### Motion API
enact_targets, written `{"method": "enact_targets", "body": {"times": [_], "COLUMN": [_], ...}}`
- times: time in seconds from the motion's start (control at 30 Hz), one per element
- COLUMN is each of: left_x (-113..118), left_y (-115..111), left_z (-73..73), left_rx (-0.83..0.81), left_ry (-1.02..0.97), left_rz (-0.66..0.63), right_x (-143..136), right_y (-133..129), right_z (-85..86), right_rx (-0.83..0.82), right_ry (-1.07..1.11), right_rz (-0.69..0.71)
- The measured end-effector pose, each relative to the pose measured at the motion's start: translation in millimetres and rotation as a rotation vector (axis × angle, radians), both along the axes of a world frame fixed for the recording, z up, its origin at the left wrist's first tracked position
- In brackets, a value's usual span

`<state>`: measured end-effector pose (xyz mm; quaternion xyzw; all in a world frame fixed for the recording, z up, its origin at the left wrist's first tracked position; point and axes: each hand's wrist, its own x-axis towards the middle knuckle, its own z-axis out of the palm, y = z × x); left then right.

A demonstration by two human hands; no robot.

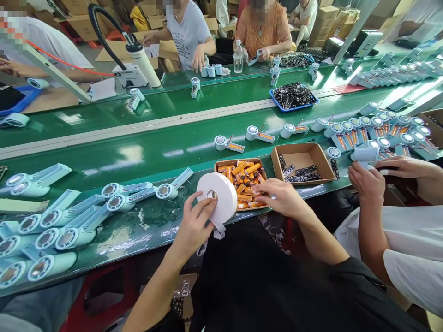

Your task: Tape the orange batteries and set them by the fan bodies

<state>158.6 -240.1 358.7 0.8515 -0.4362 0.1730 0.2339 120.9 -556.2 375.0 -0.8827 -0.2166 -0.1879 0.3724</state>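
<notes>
My left hand (198,220) grips a large white roll of tape (223,193), its fingers at the hole in the roll's middle. A loose strip hangs from the roll's lower edge. My right hand (281,197) is over the right side of a cardboard box (240,208) full of orange battery cells (244,177), its thumb and fingers close together at the cells. Whether a cell is between them is too small to tell. Light blue fan housings (167,190) lie to the left of the roll, several with open handles.
A second cardboard box (320,159) holds black circuit boards. Housings with orange cells (235,146) lie on the green belt (166,143). At the right, a co-worker's hands (368,182) hold a housing. People sit across the belt, near a clear bottle (238,57).
</notes>
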Motion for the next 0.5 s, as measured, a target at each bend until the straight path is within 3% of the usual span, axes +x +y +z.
{"method": "enact_targets", "body": {"times": [0.1,0.17,0.27,0.33,0.4,0.5], "left_x": [-7,-12,-17,-18,-18,-16], "left_y": [3,3,2,1,1,3], "left_z": [2.1,2.6,2.9,2.6,2.1,3.0], "left_rx": [0.016,0.019,0.02,0.031,0.048,0.085], "left_ry": [0.022,0.039,0.052,0.054,0.046,-0.016], "left_rz": [-0.017,-0.03,-0.026,-0.019,-0.012,0.03], "right_x": [0,2,2,-5,-15,-31], "right_y": [4,10,22,34,49,69], "right_z": [5.2,-0.6,-22.5,-41.3,-57.9,-68.5], "right_rx": [0.263,0.274,0.243,0.263,0.348,0.712], "right_ry": [-0.452,-0.639,-0.753,-0.74,-0.594,-0.222], "right_rz": [-0.108,-0.081,0.007,0.068,0.129,0.052]}}
